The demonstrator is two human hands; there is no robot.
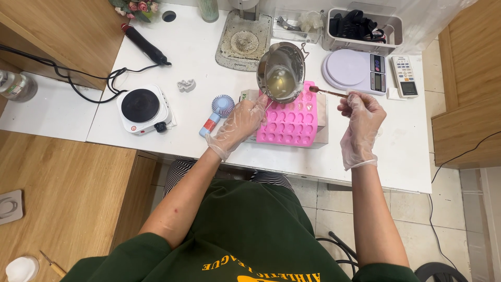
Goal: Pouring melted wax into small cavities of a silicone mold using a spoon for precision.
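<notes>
My left hand (241, 121), in a clear plastic glove, grips the handle of a small steel pouring pot (282, 70) that holds pale yellow liquid. The pot is tilted over the far left part of a pink silicone mould (292, 125) with several small cavities. My right hand (361, 117), also gloved, pinches a thin brown stirring stick (326, 92) whose tip points toward the pot's right side, above the mould's far edge.
On the white table (209, 62) stand a small electric hotplate (142, 108), a handheld fan (218, 112), a round digital scale (352, 70), a remote control (404, 77), a grey tray (243, 39), a white basket (362, 26) and a black wand-shaped tool (143, 44).
</notes>
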